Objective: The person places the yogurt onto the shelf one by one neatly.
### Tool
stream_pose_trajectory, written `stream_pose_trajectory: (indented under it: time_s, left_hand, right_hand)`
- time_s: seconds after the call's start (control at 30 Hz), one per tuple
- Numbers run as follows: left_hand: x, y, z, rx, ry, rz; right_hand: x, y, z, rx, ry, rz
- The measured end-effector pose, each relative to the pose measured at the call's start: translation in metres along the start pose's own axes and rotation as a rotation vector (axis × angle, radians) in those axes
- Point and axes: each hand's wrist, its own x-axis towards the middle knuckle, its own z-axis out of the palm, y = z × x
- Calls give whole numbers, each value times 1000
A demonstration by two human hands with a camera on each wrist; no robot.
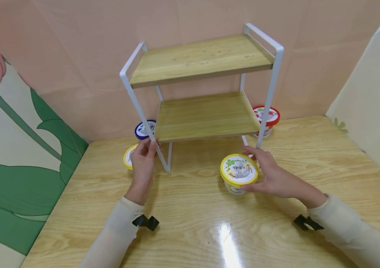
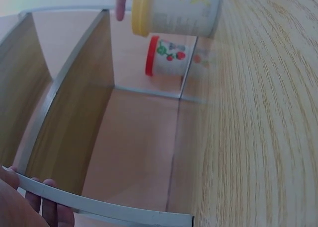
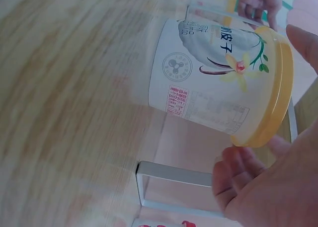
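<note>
A two-tier wooden shelf (image 1: pixel 206 115) with a white metal frame stands on the table. My left hand (image 1: pixel 144 160) grips its left front leg, fingers (image 2: pixel 49 207) curled behind the bar in the left wrist view. Near the right front leg, my right hand (image 1: pixel 270 175) holds a white tub with a yellow lid (image 1: pixel 239 171), thumb and fingers at the lid's rim. Vanilla flowers decorate the side of that tub (image 3: pixel 208 73). Whether its base touches the table cannot be told. Another yellow-lidded tub (image 1: pixel 128 158) is partly hidden behind my left hand.
A blue-lidded tub (image 1: pixel 142 130) stands behind the shelf's left leg. At the right, a red-lidded tub (image 1: pixel 272 116) is partly covered by the right front leg. The wood-grain table (image 1: pixel 183 219) meets a pink wall at the back and printed panels on both sides.
</note>
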Motion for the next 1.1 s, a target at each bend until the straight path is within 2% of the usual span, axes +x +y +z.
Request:
stream_pose_trajectory:
  time_s: [0.27,0.67,0.93,1.1]
  left_hand:
    - [1,2,-1,3,-9,-47]
    - [0,3,-2,7,-11,-49]
    - [1,3,-2,11,-17,-55]
    - [1,3,-1,7,-10,-49]
  right_hand:
    - [-1,1,3,3,-56,127]
    - [2,3,4,54,-77,154]
    - [1,4,3,170,-132,187]
    - [1,5,4,187,-130,207]
